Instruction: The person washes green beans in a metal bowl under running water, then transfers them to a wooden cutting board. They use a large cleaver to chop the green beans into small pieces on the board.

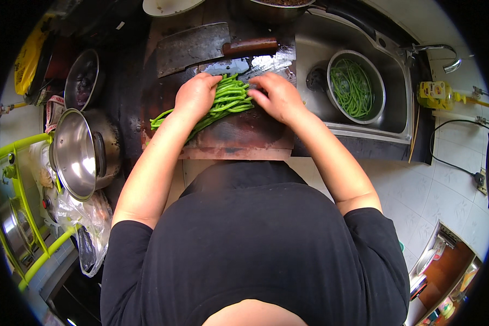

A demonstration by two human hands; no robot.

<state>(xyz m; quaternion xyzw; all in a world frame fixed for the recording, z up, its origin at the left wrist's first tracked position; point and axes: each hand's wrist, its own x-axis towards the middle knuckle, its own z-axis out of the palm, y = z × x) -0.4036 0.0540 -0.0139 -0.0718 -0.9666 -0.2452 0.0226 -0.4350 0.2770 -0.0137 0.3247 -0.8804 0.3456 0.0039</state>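
A bundle of green beans (pixel 231 99) lies on the dark, wet wooden cutting board (pixel 244 133). My left hand (pixel 196 96) is curled over the left side of the bundle, its fingertips against the beans; some beans stick out beneath my wrist. At the bundle's right end, my right hand (pixel 277 96) has its thumb and fingers apart, close to the bean tips, with its thumb by the ends. Beyond both hands, a cleaver (pixel 194 49) with a brown wooden handle rests flat across the far part of the board.
Right of the board is a steel sink (pixel 396 117) containing a metal bowl (pixel 378 87) of more green beans in water. A faucet (pixel 451 66) and a yellow bottle (pixel 436 93) stand at far right. On the left are a steel pot (pixel 76 155) and a dark pan (pixel 82 79).
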